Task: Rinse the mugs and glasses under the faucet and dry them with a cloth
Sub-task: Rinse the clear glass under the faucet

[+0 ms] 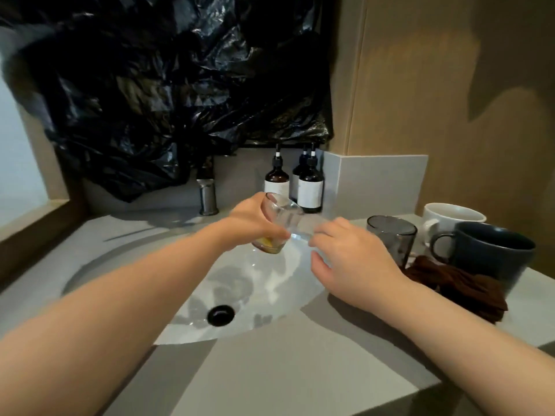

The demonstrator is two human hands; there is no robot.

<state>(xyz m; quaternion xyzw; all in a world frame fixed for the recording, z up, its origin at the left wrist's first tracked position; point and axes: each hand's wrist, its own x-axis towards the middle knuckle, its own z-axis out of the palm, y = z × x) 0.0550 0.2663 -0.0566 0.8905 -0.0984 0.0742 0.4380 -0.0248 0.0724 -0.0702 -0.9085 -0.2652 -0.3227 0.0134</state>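
Forearms reach over the sink basin. Left hand clamps a tilted clear glass, yellow residue at its base, above the basin, presumably for rinsing. Right hand curls alongside; grip indeterminate. Brown cloth waits nearby.

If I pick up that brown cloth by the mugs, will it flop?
Probably yes: the brown cloth lies bunched in soft folds, so it should droop. It likely won't roll either, slumped beside the dark mug.
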